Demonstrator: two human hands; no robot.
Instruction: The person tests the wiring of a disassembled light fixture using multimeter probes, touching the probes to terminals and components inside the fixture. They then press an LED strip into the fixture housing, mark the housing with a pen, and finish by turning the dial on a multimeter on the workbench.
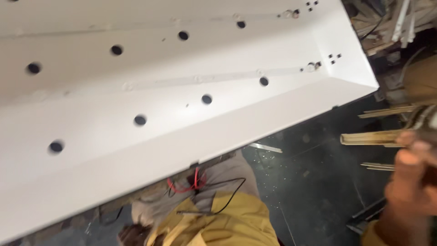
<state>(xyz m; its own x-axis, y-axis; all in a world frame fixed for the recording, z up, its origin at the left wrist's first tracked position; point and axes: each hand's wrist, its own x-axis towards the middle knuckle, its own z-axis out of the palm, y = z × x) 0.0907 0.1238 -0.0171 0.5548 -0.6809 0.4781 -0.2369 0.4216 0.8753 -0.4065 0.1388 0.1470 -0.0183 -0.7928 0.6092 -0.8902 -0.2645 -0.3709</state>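
Observation:
A large white sheet-metal panel (182, 91) with several round holes and two thin light strips (205, 78) fills the upper left. At the right edge, my right hand (409, 182) is blurred. Its fingers are curled at the end of a pale flat strip (368, 137) that points left over the dark floor. My left hand (129, 234) shows only partly at the bottom edge, below the panel's front rim, next to my yellow sleeve. Its fingers are too blurred to read. Red and black wires (195, 182) hang from under the panel's rim.
The dark floor (309, 191) at the lower right carries small bits of debris. Two more pale strips (387, 111) (378, 166) lie near the right hand. Clutter of cables and white sticks (396, 23) sits at the top right. Yellow and grey cloth (227, 218) lies at the bottom centre.

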